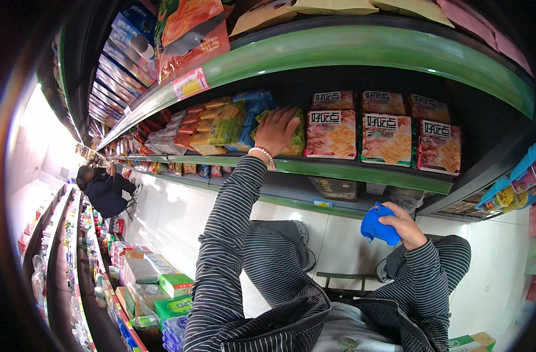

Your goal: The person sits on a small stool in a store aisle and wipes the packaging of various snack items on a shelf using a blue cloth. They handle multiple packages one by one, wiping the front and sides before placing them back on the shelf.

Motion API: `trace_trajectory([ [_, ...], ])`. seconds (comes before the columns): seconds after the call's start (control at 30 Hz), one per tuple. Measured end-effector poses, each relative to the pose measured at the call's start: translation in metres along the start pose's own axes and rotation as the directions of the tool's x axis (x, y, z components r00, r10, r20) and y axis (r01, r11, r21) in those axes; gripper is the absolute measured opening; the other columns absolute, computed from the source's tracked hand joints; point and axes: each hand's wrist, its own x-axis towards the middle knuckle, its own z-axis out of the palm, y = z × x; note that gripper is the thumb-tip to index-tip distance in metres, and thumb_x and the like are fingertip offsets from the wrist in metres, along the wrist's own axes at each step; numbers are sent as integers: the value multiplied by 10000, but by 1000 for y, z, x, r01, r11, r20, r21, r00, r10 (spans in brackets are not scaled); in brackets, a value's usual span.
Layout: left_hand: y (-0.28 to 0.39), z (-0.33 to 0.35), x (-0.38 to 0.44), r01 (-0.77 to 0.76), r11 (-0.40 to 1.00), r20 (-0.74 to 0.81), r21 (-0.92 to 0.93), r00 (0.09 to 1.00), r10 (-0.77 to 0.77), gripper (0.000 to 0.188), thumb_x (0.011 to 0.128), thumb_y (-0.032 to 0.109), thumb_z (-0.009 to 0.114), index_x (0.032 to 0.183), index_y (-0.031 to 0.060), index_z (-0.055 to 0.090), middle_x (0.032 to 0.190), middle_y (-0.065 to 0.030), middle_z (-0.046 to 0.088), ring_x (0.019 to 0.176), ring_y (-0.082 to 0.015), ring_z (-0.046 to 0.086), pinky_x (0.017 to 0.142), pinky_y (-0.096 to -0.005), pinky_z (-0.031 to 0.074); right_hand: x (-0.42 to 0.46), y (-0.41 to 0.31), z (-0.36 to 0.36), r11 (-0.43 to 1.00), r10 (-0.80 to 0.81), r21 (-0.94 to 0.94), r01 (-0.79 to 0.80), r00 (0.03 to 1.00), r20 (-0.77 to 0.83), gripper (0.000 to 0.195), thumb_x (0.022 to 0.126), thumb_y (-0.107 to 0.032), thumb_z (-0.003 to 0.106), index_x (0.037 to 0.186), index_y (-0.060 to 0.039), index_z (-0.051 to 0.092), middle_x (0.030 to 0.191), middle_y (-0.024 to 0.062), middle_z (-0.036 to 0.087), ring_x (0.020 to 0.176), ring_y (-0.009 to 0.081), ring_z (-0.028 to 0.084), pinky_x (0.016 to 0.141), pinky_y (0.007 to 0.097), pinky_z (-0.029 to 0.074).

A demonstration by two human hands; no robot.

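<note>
My left hand (276,128) lies against the front of a yellow-green snack packet (297,143) on the shelf, covering much of it. Whether the fingers grip the packet or only rest on it is unclear. To its right stand upright cracker packets (331,134) in several columns, with more behind them. Blue packets (250,121) and another yellow-green packet (227,123) lie to its left. Lower down, in front of the shelf unit, my right hand (404,226) holds a crumpled blue cloth (379,224).
A green-edged shelf (360,46) overhangs the packets, with a price tag (191,83) on its rim. Below is a lower shelf (285,182) with a dark box (334,188). Cartons (175,285) line the opposite shelving at left. A person (105,189) sits farther down the aisle.
</note>
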Motion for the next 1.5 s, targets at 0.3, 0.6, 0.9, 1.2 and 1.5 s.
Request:
trace_trajectory([
  [0.3,-65,-44,21,185,941,44,282,978,-205,680,895,586,496,1411,146,449,1450,-168,426,1324,-364,416,1071,-472,355,-5,-5,-2,1000,-2,9,2,1000,-4,363,855,-164,637,1185,-29,569,1045,50,592,950,134,563,860,266,457],
  [0.6,-175,-48,-13,565,823,24,65,823,-567,965,700,612,705,1340,-55,430,1281,-280,548,1200,-414,532,993,-409,443,-3,-2,-3,1000,-11,7,11,1000,2,375,855,-169,635,1197,-31,568,1084,65,593,967,149,566,861,275,464],
  [0.9,51,-104,-55,284,37,225,-958,825,-518,553,919,374,603,1363,83,446,1215,-35,569,1060,-151,582,850,-288,502,-13,-5,3,954,-214,153,258,944,-252,366,873,-161,635,1206,-36,549,1102,59,599,990,148,571,881,275,464],
  [1.2,249,-10,-168,451,-751,740,-483,669,-74,473,964,346,516,1349,77,461,1232,-116,595,1135,-247,578,992,-388,465,-19,3,36,395,-875,-586,708,484,-5,468,825,-98,573,1289,-55,529,1327,164,524,1243,321,486,1058,407,367],
  [1.5,249,16,-221,372,-919,700,-132,691,179,495,990,443,393,1394,156,402,1331,-65,528,1228,-226,509,1018,-414,435,-14,31,53,352,-853,-584,731,508,123,373,775,-68,584,1147,-92,596,1220,123,575,1142,331,547,982,434,451],
])
